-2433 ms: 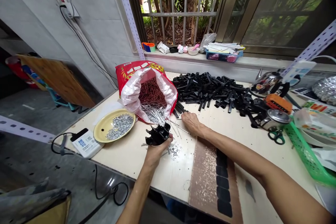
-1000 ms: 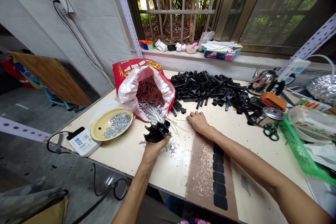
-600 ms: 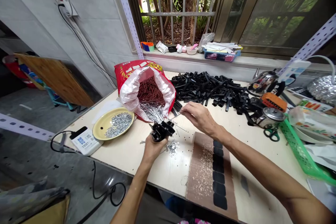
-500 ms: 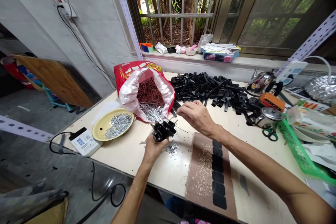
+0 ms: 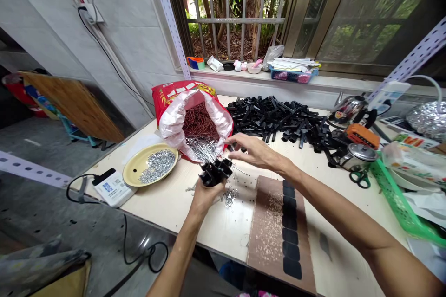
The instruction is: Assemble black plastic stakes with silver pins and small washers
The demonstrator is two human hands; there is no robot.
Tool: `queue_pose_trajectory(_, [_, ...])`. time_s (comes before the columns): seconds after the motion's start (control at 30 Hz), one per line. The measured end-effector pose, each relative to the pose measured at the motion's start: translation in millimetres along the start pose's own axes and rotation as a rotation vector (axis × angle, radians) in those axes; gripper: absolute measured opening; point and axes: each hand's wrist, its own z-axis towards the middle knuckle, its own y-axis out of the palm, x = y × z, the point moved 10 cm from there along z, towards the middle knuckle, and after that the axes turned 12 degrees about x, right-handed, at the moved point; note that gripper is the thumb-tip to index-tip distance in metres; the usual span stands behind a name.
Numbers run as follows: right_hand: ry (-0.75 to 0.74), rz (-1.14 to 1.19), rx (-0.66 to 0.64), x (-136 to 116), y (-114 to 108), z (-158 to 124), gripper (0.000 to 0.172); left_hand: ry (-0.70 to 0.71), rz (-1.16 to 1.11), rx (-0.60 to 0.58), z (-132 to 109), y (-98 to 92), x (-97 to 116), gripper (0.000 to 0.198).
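A bunch of black plastic pieces is gripped in my left hand, in front of the bag's mouth. Just right of the bunch, my right hand hovers with its fingers apart, and I see nothing held in it. The red and white bag lies open, with reddish-brown screws deep inside and long silver screws or nails spilling at its mouth. Small metal nuts or washers are scattered on the table below my hands.
A yellow plate of small metal pieces sits at left, beside a white power bank-like box. Black plastic parts are heaped at the back. A brown board with black pads lies in front; scissors and a green basket are right.
My right hand has shifted slightly left, and its fingers have gone from curled together to spread apart. My left hand stays nearly in place with the black pieces.
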Motion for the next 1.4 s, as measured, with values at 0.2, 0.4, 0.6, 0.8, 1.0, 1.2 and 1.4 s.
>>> queue_pose_trajectory(0.2, [0.365, -0.223, -0.201, 70, 67, -35, 0.042, -0.156, -0.093, -0.015, -4, 4.6, -18, 0.03])
queue_pose_trajectory(0.4, [0.452, -0.357, -0.216, 78, 93, -55, 0.02, -0.175, -0.332, 0.004, 0, 4.1, -15, 0.037])
queue_pose_trajectory(0.6, [0.453, -0.375, -0.133, 88, 54, -56, 0.02, -0.277, -0.44, 0.006, 7, 3.3, -22, 0.036])
queue_pose_trajectory(0.8, [0.136, 0.004, 0.196, 36, -39, -15, 0.02, -0.292, -0.298, -0.01, 8, 3.8, -24, 0.033])
queue_pose_trajectory(1.0, [-0.073, -0.253, 0.075, -17, -32, 8, 0.019, -0.176, -0.192, -0.024, 4, 12.9, -1, 0.03])
queue_pose_trajectory(1.2, [0.03, 0.16, -0.021, -4, -9, 13, 0.029, -0.133, -0.238, -0.002, 4, 8.0, 5, 0.038])
queue_pose_trajectory(1.4, [0.645, -0.169, -0.138, 89, 74, -37, 0.026, -0.139, -0.307, 0.062, 4, -1.9, 2, 0.039])
